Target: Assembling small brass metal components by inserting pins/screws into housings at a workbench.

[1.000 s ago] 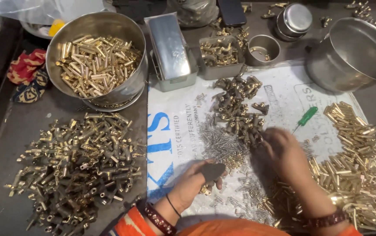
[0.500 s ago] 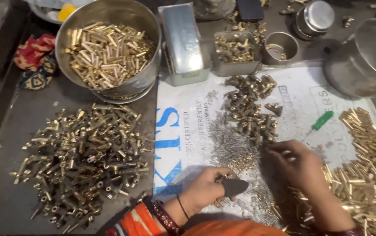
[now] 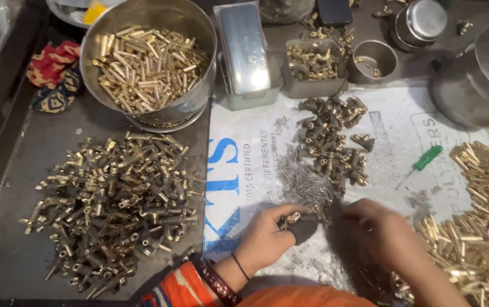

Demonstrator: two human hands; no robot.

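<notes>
My left hand (image 3: 270,237) pinches a small brass fitting (image 3: 293,218) over the white sack (image 3: 244,170) on the counter; my right hand (image 3: 384,230) is blurred, grip unclear, beside the tiny pins (image 3: 307,185).

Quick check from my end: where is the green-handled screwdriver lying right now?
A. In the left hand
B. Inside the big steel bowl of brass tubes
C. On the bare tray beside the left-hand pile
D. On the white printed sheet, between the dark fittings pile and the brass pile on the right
D: the green-handled screwdriver lies flat on the white printed sheet, right of the dark fittings pile and left of the brass pile, held by neither hand.
</notes>
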